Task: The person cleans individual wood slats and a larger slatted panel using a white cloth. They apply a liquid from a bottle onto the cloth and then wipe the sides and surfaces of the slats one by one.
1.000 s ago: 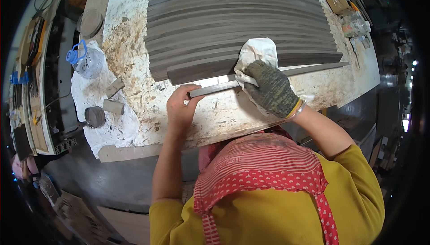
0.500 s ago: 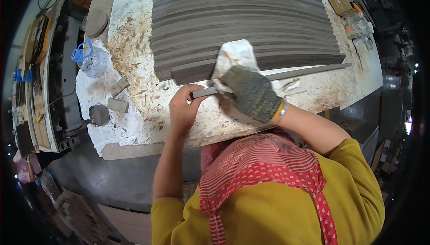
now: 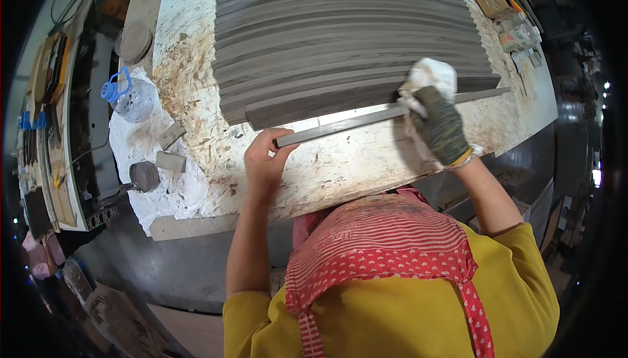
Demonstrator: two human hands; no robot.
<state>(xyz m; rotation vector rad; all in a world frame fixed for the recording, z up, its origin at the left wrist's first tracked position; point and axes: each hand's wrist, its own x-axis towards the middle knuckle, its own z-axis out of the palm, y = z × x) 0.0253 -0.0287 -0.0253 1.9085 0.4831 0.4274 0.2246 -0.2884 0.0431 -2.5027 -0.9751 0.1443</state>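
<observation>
A long thin grey strip (image 3: 347,124) lies across a white, stained worktable (image 3: 327,168), just in front of a big stack of grey strips (image 3: 340,37). My left hand (image 3: 265,161), bare, pinches the strip's left end against the table. My right hand (image 3: 439,125) wears a grey knit glove and presses a crumpled white cloth (image 3: 428,76) onto the strip near its right part. A red and white patterned apron and yellow sleeves fill the lower view.
At the table's left lie a clear plastic bottle with a blue cap (image 3: 127,96), a round grey lid (image 3: 134,42), two small grey blocks (image 3: 171,148) and a dark scraper-like tool (image 3: 140,178). Small bottles and cartons (image 3: 517,27) stand at the far right corner.
My gloved right hand has slid the cloth along the strip from its left part toward the right. My left hand stays at the strip's left end.
</observation>
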